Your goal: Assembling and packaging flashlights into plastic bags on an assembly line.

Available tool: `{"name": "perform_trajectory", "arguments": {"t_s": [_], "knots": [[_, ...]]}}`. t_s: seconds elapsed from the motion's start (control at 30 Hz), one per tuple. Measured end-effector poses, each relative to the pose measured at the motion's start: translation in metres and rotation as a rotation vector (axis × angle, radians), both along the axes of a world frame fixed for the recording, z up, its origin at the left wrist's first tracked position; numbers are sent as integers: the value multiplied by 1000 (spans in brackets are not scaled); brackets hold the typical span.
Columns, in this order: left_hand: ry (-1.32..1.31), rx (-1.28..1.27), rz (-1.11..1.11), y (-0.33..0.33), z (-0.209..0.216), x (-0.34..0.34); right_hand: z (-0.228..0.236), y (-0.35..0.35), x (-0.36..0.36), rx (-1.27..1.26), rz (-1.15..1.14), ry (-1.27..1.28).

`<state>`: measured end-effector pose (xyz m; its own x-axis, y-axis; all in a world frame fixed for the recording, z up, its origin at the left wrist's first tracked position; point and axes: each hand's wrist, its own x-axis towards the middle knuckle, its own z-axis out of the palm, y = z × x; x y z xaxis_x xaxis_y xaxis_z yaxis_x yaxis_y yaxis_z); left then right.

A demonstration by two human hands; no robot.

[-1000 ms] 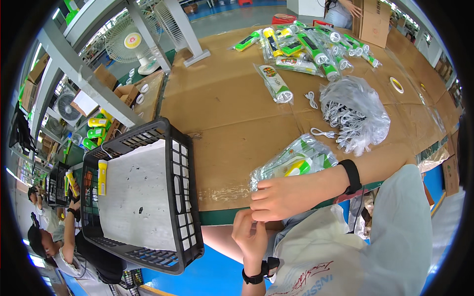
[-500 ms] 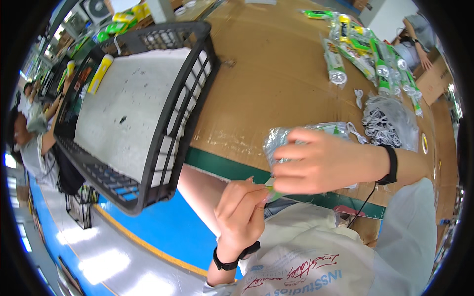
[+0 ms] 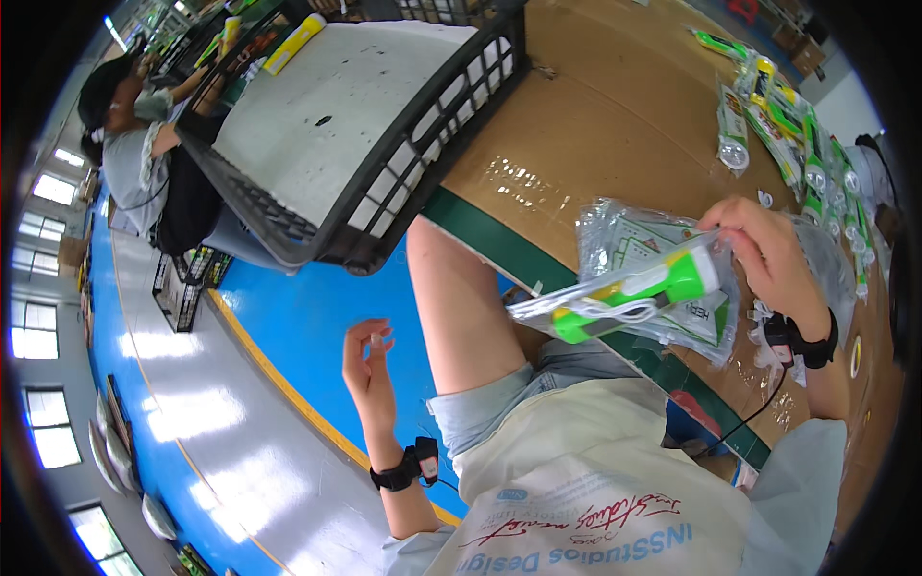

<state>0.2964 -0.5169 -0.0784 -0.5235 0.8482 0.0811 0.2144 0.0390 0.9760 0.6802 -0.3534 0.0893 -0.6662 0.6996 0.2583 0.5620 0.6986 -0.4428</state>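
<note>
My right hand [image 3: 768, 254] pinches the top of a clear plastic bag at the table's near edge. In that bag lie a green and white flashlight [image 3: 672, 278] and a coiled white cable [image 3: 619, 311]. The bag hangs tilted, its lower end toward the left. Beneath it is a stack of flat clear bags [image 3: 605, 230] with green-printed inserts. My left hand [image 3: 368, 365] is off to the left over the blue floor, fingers loosely bent and apart, holding nothing.
A black plastic crate [image 3: 408, 163] with a white liner stands at the table's left, a yellow tube-shaped item [image 3: 294, 44] in it. Several bagged flashlights [image 3: 812, 158] are piled at the far right. A co-worker [image 3: 144, 144] sits beyond the crate.
My hands were close together at the table edge; now they are apart. The left has let go and moved left, while the right has lifted the bagged flashlight into sight. The view has shifted.
</note>
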Motion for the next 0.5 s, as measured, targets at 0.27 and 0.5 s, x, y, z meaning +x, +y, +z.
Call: {"name": "perform_trajectory", "arguments": {"t_s": [0.27,0.5], "knots": [[-582,-930,-137,-121,-178,5,15,57,133,126,-483,190],[-561,-914,-207,-102,-153,20,49,123,243,285,-627,174]]}}
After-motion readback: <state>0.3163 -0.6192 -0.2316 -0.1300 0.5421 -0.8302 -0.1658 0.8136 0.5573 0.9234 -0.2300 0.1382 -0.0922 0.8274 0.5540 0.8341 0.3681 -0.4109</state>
